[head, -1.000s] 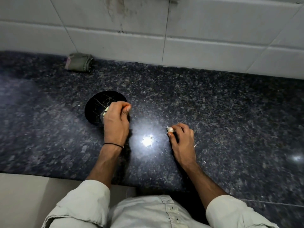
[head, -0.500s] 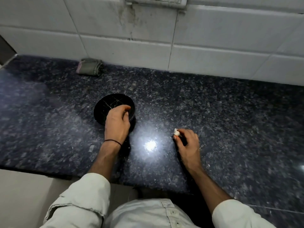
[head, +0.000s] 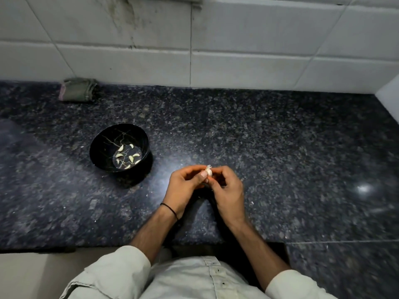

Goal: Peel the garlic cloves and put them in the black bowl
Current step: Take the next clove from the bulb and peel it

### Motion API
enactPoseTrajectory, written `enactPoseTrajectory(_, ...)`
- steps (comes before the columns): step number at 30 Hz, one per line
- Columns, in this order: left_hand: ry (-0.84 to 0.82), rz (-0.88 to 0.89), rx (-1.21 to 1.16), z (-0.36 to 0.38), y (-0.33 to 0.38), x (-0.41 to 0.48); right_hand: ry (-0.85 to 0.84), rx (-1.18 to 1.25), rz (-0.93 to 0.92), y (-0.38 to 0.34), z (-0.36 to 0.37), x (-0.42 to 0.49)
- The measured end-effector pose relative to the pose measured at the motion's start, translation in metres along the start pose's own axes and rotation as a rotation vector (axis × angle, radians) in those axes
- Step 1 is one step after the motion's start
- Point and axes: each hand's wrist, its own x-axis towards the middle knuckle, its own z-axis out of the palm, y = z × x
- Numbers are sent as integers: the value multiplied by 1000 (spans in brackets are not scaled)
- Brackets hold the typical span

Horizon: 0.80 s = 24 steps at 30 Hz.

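Two hands together above the surface (head: 280, 158) | left hand (head: 185, 187) and right hand (head: 230, 192) both pinch one garlic clove (head: 208, 171), papery skin showing | black bowl (head: 97, 147), left of them, holds several peeled cloves (head: 130, 158)

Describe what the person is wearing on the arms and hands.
No gloves on the left hand or the right hand. A thin black band circles the left wrist. The left sleeve and right sleeve are pale shirt cloth, ending near the elbows, so the forearms are uncovered.
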Motion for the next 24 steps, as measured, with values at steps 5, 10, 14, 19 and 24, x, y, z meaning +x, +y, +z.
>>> enactPoseTrajectory(5,56,-53,-20,-1,-6,5,-37,204,149,-9,-4,-1)
enactPoseTrajectory(10,54,-57,-29,5,-7,5,-5,337,389,-7,-1,5)
enactPoseTrajectory(14,53,-32,1,8,-8,5,-6,490,463,-8,-4,6)
enactPoseTrajectory(19,73,-44,-12,8,-17,13,-19,613,511,-6,0,5)
enactPoseTrajectory(24,117,3,79,14,-21,14,90,408,518,-10,8,7)
